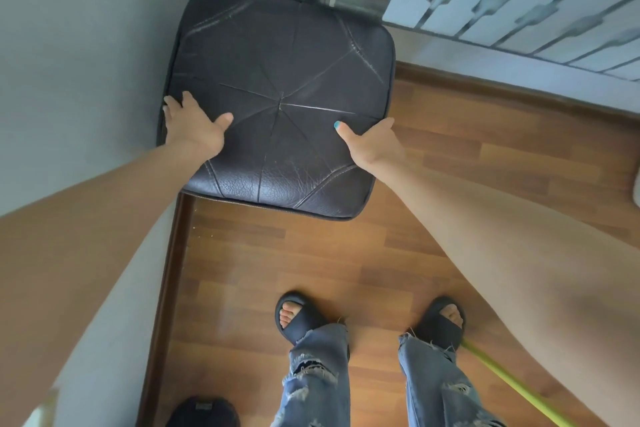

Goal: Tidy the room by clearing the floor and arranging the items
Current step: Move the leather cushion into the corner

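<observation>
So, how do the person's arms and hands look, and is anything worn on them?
Both arms are bare up to the frame edge: no sleeves, watch or bracelets show. The left hand and right hand carry no visible rings or gloves. The right thumb nail is painted turquoise.

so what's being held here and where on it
The dark leather cushion: left hand grips its left edge, right hand its right edge, thumbs on top.
</observation>
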Demonstrator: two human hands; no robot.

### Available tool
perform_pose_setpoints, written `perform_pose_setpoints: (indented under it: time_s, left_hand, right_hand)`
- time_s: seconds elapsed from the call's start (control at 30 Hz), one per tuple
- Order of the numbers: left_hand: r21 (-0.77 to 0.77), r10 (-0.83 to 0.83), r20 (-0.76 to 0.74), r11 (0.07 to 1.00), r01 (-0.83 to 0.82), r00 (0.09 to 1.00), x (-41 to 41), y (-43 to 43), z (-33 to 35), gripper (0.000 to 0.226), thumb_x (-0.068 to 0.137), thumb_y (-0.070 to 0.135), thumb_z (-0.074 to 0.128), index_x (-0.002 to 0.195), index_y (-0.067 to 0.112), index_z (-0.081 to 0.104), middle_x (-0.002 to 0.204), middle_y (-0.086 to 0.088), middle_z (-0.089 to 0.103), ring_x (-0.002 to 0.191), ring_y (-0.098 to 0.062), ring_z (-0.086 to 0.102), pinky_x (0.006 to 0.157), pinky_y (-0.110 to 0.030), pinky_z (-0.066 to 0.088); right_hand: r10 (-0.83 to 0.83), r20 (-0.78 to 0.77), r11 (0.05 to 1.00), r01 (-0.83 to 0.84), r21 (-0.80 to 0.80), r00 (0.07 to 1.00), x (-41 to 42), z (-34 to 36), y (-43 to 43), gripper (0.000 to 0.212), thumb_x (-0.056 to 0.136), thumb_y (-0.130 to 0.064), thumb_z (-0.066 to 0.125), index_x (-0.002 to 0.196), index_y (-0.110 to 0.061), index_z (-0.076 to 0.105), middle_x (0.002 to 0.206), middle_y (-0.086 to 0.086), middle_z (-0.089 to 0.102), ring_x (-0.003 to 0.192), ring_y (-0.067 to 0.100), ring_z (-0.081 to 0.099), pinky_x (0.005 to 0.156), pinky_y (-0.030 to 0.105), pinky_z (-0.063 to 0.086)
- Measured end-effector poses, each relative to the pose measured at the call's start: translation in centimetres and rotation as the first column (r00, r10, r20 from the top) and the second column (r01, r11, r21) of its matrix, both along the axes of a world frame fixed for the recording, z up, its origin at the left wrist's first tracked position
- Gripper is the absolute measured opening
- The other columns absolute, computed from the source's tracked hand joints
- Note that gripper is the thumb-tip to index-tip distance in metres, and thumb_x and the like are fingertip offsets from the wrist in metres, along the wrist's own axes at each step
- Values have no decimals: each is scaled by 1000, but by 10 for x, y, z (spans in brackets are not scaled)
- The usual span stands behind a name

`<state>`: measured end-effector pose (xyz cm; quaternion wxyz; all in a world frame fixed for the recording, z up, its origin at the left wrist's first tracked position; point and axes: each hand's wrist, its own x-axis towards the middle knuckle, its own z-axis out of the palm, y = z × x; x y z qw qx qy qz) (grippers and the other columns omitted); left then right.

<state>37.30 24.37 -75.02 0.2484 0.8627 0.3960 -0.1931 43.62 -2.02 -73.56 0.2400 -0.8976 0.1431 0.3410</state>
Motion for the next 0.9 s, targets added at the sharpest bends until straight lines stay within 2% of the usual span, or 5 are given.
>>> perform_pose_setpoints:
  time_s: [0.07,0.3,0.47,0.7,0.9]
  left_hand:
    - [-25,-54,22,998,55,998,-9,-12,13,75,93,41,55,148,2,21,156,-22,12,144,-34,13,117,-41,16]
    - [-80,-326,-50,943,322,944,-30,-78,80,46,94,37,51,135,18,44,131,-5,56,119,-29,52,97,-41,42]
    - [212,-713,18,688,694,701,-42,-127,135,35,93,35,52,124,18,54,112,-5,63,101,-28,58,82,-37,42]
    - [284,-764,175,644,711,621,-68,-170,164,35,89,33,58,120,16,55,117,-1,59,108,-24,54,91,-34,37]
    - [285,-760,124,643,711,638,-78,-215,175,37,90,33,56,124,17,53,121,0,57,110,-24,51,89,-32,35]
  right_hand:
    - [70,-45,997,-71,-19,997,-2,11,-4,98,89,-60,51,150,3,7,149,14,38,131,33,44,105,43,40]
    - [421,-27,906,-421,-38,907,-22,61,-20,58,93,-40,53,140,-9,38,138,11,45,120,31,51,92,38,44]
    - [570,-88,821,-561,108,817,-49,113,-40,58,93,-44,54,143,-19,39,139,0,49,116,21,54,92,36,46]
    - [675,219,733,-673,-98,704,-82,154,-85,52,95,-32,55,144,-22,38,142,-1,45,124,21,48,84,33,45]
    - [628,204,777,-619,-113,751,-87,169,-134,53,97,-34,52,146,-25,35,146,-2,39,126,22,48,93,39,48]
